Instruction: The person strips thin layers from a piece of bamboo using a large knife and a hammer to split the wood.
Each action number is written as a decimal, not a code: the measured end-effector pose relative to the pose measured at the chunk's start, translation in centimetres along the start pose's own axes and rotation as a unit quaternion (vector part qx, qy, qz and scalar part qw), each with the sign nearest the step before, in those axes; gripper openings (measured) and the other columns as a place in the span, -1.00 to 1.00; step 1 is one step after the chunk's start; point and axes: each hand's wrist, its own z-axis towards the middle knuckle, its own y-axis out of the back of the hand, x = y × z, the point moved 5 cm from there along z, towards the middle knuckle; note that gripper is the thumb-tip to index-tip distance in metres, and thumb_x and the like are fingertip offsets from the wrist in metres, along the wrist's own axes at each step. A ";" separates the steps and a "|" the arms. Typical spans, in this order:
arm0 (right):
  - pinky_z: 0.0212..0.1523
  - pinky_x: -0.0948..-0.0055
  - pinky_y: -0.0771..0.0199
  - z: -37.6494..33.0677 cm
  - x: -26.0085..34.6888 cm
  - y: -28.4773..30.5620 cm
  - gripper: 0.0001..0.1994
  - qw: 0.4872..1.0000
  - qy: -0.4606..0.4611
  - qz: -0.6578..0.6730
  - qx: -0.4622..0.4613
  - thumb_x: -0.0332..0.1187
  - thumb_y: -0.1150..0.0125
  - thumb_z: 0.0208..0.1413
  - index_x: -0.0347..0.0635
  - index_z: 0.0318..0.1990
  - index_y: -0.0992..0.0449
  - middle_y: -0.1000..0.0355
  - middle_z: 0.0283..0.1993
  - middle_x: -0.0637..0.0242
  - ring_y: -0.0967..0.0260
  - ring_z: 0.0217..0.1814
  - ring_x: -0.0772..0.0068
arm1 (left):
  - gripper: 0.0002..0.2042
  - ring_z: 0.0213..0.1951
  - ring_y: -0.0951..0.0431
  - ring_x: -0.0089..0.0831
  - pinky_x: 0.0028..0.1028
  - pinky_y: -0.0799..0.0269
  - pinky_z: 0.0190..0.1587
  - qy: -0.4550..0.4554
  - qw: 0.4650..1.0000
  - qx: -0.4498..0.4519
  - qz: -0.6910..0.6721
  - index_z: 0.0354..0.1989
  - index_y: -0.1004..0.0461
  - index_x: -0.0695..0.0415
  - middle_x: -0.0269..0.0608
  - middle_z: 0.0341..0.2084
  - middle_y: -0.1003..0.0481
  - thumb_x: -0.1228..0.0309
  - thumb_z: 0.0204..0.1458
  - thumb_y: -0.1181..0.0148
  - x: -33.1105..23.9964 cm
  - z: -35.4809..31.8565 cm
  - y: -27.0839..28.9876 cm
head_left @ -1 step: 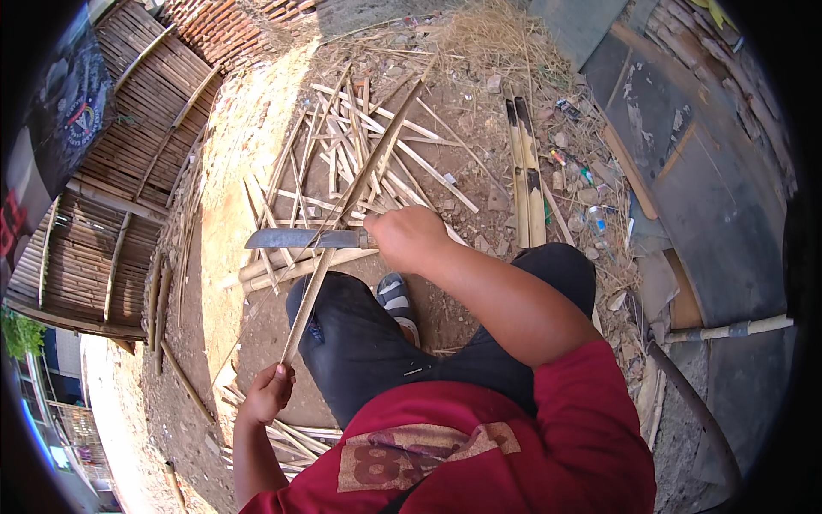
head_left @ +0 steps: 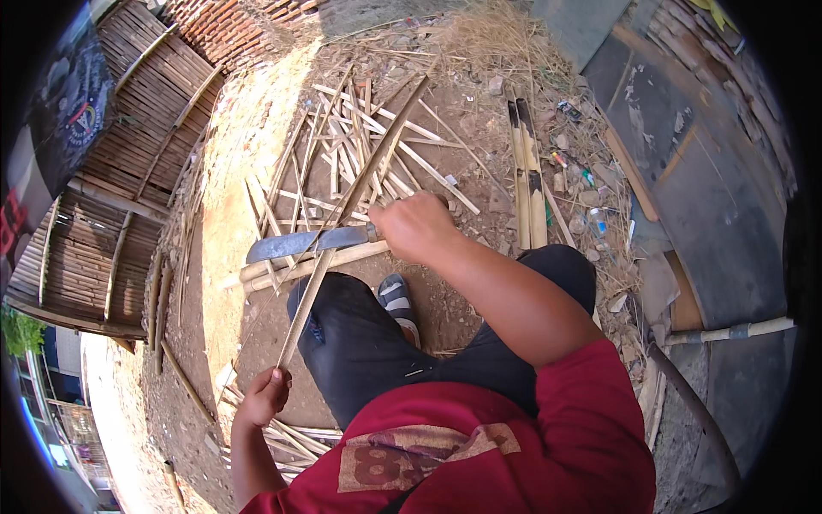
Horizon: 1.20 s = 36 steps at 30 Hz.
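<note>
My left hand [head_left: 267, 396], at the lower left, is closed round the near end of a long bamboo strip [head_left: 304, 312]. From there the strip slants away, up and to the right, past my knee. My right hand [head_left: 415, 227] grips the handle of a broad-bladed machete [head_left: 295, 245]. Its blade points left and crosses the strip about midway, seemingly against it. The handle is mostly hidden by my fingers. Thicker bamboo lengths [head_left: 300, 267] lie just under the blade, in front of my knees.
Loose split bamboo [head_left: 338, 158] is heaped on the dirt ahead. Two split bamboo halves [head_left: 537, 218] with dark ends lie to the right, near rubble and litter. Slatted bamboo panels [head_left: 141, 111] stand at left, dark boards [head_left: 711, 188] at right. More strips [head_left: 295, 444] lie beside my left arm.
My right hand has shifted slightly right and up with the machete. The blade now tilts, its handle end higher. My left hand and the strip have barely moved.
</note>
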 end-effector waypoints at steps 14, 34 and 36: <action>-0.02 0.10 -0.61 -0.4 -4.2 -1.1 -0.71 0.983 -0.120 0.129 0.055 -0.43 -0.22 0.03 -0.20 -0.06 -0.61 -0.61 -0.06 0.03 -0.60 0.02 0.03 | -0.59 -0.64 -0.17 -0.68 -0.57 -0.09 -0.58 0.027 0.999 -0.008 0.037 -0.29 -0.43 0.13 -0.51 -0.65 -0.25 0.03 0.42 0.08 1.0 -0.4 0.9; -0.02 0.05 -0.60 1.1 -7.5 -3.3 -0.67 0.980 -0.128 0.141 0.054 -0.40 -0.17 0.04 -0.15 -0.02 -0.64 -0.61 -0.05 0.03 -0.59 0.02 0.02 | -0.58 -0.66 -0.15 -0.66 -0.56 -0.04 -0.61 0.052 0.998 0.034 -0.011 -0.29 -0.42 0.12 -0.49 -0.67 -0.24 0.00 0.41 0.08 2.1 -0.9 1.2; 0.01 0.07 -0.58 1.2 -7.6 -3.3 -0.67 0.977 -0.118 0.160 0.074 -0.40 -0.18 0.02 -0.20 -0.03 -0.63 -0.60 -0.03 0.00 -0.58 0.04 -0.01 | -0.58 -0.66 -0.14 -0.67 -0.56 -0.03 -0.61 0.046 0.998 0.037 -0.016 -0.30 -0.42 0.12 -0.50 -0.67 -0.22 0.01 0.41 0.08 1.9 -0.6 1.1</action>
